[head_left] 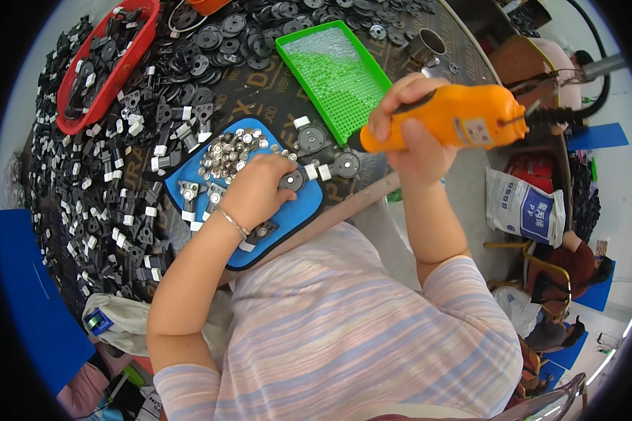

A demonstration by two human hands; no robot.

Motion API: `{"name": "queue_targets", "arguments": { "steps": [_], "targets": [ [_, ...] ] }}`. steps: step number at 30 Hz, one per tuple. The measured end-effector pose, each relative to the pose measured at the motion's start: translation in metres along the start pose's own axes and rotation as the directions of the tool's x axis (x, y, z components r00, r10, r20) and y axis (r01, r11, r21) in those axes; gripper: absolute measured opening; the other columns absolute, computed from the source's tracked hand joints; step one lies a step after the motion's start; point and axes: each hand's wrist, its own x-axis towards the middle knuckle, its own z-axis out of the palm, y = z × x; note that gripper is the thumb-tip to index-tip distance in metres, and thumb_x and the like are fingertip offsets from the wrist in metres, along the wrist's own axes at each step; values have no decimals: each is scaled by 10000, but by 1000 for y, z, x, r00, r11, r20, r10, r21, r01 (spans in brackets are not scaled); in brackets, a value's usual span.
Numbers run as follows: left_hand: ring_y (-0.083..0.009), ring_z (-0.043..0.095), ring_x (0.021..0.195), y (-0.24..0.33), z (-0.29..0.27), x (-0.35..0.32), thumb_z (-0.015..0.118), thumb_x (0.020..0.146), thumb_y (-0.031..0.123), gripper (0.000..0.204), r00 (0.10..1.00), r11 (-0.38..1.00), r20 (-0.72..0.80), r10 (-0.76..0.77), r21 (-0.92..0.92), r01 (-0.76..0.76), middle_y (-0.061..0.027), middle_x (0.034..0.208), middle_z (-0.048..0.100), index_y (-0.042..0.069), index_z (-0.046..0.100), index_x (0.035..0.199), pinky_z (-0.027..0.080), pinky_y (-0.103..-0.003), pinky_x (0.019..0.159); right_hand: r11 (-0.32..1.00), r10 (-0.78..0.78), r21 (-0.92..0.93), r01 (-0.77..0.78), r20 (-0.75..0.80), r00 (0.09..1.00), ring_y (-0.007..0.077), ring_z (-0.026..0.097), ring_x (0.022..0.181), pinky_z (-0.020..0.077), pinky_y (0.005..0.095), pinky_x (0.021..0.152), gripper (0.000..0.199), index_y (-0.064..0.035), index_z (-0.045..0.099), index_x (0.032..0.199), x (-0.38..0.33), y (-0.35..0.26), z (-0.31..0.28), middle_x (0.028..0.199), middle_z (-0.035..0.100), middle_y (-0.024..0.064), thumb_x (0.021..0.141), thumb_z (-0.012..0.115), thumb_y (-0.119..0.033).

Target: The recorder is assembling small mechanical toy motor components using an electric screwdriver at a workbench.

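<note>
- The left hand (260, 184) has its thumb and fingers clamped around a black wheel (293, 180), which is over the right part of a blue mat (303, 208).
- The right hand (420, 144) is wrapped around an orange power tool (456, 116), raised to the right of the mat; the tool's dark tip points left and stands apart from the wheel.
- A heap of small silver caps (230, 156) sits on the mat, just beyond the left hand.
- Two more wheels — a nearer one (347, 164) and a farther one (312, 139) — rest beside the mat's right edge, each with a white block.
- A green tray (344, 111) lies beyond them, small shiny pieces gathered at its far end.
- A metal cup (427, 48) is near the tray's right side.
- Black-and-white parts (123, 189) cover the table's left side, and a red basket (135, 57) there holds more black parts.
- A bracelet (233, 223) circles the left wrist.
</note>
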Motion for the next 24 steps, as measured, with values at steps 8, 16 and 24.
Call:
{"name": "queue_targets", "arguments": {
  "steps": [8,16,24],
  "targets": [
    [-307,561,981,2,-2,1,744,628,71,395,999,1000,28,-20,12,20,-141,999,628,0,629,1000,450,-360,873,989,63,-146,-28,242,968,157,558,599,478,250,530,256,17,497,930,-15,20,28,826,531,132,773,655,-107],
    [-305,564,974,-7,5,1,743,620,48,392,1000,1000,-20,-1,-16,1,-137,987,630,0,627,991,454,-361,860,985,125,-156,-77,327,937,138,533,594,461,241,525,225,-1,482,903,-22,32,39,788,506,109,761,638,-80],
    [-309,566,967,-5,4,3,743,614,40,382,999,998,-42,30,-60,-32,-136,967,632,5,629,977,456,-365,851,980,194,-103,-171,291,937,155,536,640,461,240,541,260,-1,487,917,-20,38,39,811,504,109,723,650,-59]
  ]
}}
